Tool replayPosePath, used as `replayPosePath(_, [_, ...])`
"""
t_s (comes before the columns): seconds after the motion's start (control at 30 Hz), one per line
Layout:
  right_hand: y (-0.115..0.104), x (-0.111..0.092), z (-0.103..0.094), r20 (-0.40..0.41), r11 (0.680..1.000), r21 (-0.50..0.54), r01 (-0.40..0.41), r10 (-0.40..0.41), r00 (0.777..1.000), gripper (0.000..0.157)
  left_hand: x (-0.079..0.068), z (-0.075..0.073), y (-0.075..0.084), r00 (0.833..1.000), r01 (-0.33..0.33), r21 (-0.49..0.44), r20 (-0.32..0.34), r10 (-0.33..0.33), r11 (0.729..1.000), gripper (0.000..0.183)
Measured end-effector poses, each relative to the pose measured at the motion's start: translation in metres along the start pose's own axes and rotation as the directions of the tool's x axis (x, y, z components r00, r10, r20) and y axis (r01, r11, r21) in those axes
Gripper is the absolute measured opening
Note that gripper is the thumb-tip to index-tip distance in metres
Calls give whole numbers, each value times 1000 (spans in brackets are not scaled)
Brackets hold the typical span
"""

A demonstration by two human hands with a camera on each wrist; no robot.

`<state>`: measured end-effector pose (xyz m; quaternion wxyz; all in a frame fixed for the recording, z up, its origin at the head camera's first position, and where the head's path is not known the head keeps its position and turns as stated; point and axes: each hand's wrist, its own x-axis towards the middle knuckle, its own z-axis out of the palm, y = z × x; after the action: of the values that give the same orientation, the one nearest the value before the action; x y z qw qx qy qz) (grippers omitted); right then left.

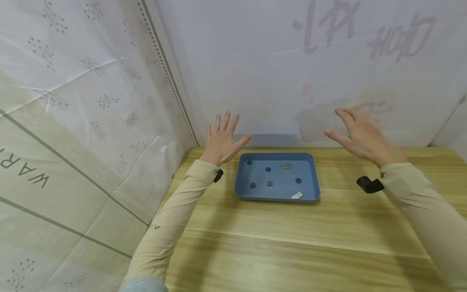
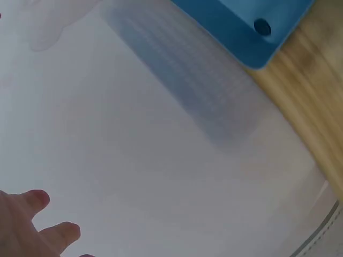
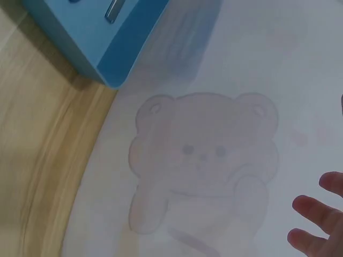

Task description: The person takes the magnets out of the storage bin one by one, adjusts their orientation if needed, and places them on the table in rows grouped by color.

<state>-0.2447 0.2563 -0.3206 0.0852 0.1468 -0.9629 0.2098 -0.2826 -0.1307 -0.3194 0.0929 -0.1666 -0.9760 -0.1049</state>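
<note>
A shallow blue tray (image 1: 277, 196) lies near the far edge of the table. Inside it are several small dark discs (image 1: 269, 183) and two flat grey rectangular pieces, one piece (image 1: 286, 166) toward the back and a paler piece (image 1: 297, 195) by the front wall. My left hand (image 1: 221, 142) is raised just left of the tray, fingers spread and holding nothing. To the right of the tray and farther from it, my right hand (image 1: 363, 134) is also raised, with fingers extended and nothing in its grasp. Each wrist camera catches only fingertips, away from the tray.
The wooden table (image 1: 277, 239) reaches back to a pale printed cloth (image 1: 255, 73) hanging right behind the tray. A patterned curtain (image 1: 91, 101) hangs along the left side. Black straps show at both sleeve cuffs.
</note>
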Motion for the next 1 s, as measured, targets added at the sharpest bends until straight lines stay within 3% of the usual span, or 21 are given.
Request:
replayPosePath(0.13, [-3,-7,8,-17,998,61,22,-21,1000,76,-7,8,-4,1000,14,-108,-13,-16,994,83])
replayPosePath(0.3, [-4,-16,23,-47,991,111,73,-68,997,66,-17,19,-9,997,81,-261,16,-79,962,81])
replayPosePath(0.47, [-6,-24,42,-47,987,126,104,-99,994,56,-26,32,-14,989,146,-411,58,-134,900,78])
replayPosePath(0.57, [-6,-29,53,-47,983,153,99,-93,995,52,-30,39,-18,980,198,-494,99,-172,847,78])
replayPosePath(0.8, [-6,-38,77,-96,971,215,100,-81,992,46,-35,54,-31,951,308,-673,199,-236,672,72])
replayPosePath(0.9, [-6,-42,86,-118,963,253,90,-61,991,45,-36,61,-35,925,377,-738,270,-267,560,71])
replayPosePath(1.0, [-5,-45,95,-128,954,288,80,-44,991,44,-38,67,-39,877,472,-780,368,-307,411,73])
